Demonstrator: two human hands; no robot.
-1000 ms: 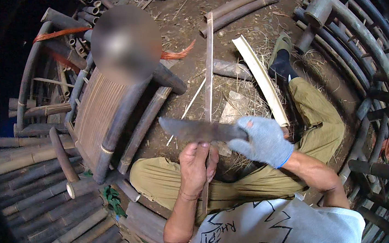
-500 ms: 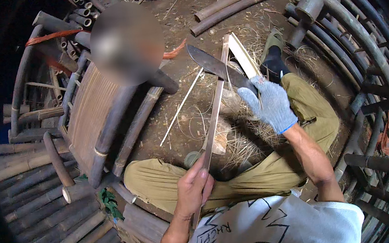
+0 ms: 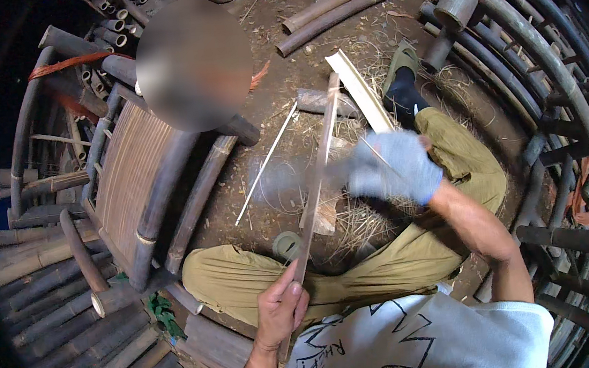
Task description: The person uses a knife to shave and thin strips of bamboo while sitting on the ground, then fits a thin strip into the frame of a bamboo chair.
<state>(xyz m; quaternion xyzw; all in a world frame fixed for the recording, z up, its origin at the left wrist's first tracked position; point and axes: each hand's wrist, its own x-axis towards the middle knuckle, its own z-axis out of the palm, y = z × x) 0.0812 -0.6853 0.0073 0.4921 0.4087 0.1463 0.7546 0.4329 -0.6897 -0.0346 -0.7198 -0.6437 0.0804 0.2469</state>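
Observation:
My left hand is closed around the lower end of a long, narrow bamboo strip, which slants up and away from me over my lap. My right hand, in a grey knit glove, grips a large knife. Its blade is smeared by motion and crosses the strip around mid-length; the handle is hidden in the glove. Beyond the glove lies a pale split bamboo length, its top end close to the strip's far tip. A short round piece of bamboo rests on the ground behind the strip.
Thin shavings and a wood chunk lie between my legs. A slender stick is on the dirt floor. Bamboo chair frames flank me at right, with a slatted bamboo seat at left. Two half-round bamboo pieces lie farther off.
The knife has come down along the strip toward me, its blade swinging lower and blurring. My right hand has dropped slightly. The left hand keeps its grip on the strip.

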